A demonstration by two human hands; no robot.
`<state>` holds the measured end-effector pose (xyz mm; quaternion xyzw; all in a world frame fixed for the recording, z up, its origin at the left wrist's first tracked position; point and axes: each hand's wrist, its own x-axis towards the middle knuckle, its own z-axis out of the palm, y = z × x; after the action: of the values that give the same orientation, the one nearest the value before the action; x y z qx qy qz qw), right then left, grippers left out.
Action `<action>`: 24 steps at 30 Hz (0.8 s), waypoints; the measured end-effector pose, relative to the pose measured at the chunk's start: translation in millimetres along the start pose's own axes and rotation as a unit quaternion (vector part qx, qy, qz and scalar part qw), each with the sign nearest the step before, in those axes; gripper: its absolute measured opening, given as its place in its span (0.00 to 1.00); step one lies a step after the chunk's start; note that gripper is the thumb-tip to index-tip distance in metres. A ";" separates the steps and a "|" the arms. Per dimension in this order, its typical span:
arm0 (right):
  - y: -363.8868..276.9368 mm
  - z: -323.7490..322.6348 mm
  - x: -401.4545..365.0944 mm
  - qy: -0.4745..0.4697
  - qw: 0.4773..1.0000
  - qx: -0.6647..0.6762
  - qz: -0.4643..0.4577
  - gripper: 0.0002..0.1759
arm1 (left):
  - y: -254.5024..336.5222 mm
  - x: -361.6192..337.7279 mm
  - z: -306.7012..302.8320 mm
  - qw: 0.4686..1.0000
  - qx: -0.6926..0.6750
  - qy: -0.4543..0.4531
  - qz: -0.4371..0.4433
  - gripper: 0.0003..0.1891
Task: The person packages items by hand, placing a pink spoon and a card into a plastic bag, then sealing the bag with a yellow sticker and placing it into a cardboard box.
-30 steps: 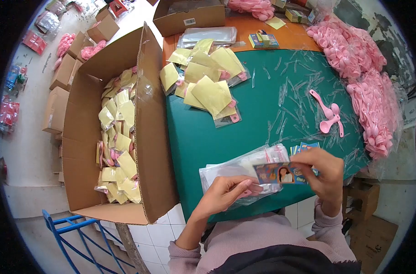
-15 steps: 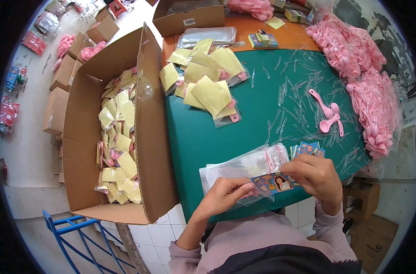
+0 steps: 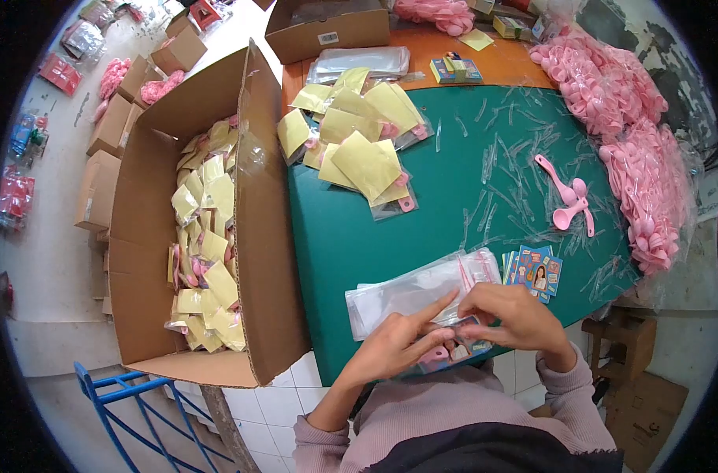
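The left hand (image 3: 390,347) and right hand (image 3: 520,319) are pinching a clear bag (image 3: 460,350) between them, at six o'clock on the desk (image 3: 359,236).

Left hand (image 3: 394,347) and right hand (image 3: 515,319) meet at the fingertips, left index finger extended.

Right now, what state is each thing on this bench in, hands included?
Left hand: pinching the top bag, index finger straight.
Right hand: fingers curled onto the same bag.
Top bag: held at the table edge, printed card inside.
Clear bag stack: lying flat, empty.
Card stack: fanned, face up.
Big carton: open, partly filled with yellow packets.
Packet pile: loose on the green mat.
Loose spoons: unpacked, on the mat.
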<state>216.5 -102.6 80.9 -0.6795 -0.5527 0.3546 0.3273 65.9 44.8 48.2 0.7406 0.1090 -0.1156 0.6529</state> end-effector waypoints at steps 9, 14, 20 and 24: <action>15.0 0.5 -10.6 0.013 0.998 0.052 0.015 0.09 | -6.1 -9.0 2.5 0.995 0.093 0.042 0.006 0.42; 26.6 1.8 -15.6 0.126 0.926 0.323 0.149 0.09 | -21.4 -31.6 -25.1 0.995 -0.057 0.066 0.040 0.34; 17.8 7.8 -16.3 0.105 0.905 0.354 0.211 0.09 | -26.2 -33.0 -25.1 0.988 -0.135 0.070 0.010 0.31; 25.5 18.2 -19.5 0.127 0.943 0.253 0.176 0.08 | -24.3 -29.7 -19.1 0.994 -0.064 0.048 0.074 0.32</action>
<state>211.7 -125.2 52.1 -0.6999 -0.2700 0.4454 0.4887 30.7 66.5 37.0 0.7079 0.0919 -0.0239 0.6999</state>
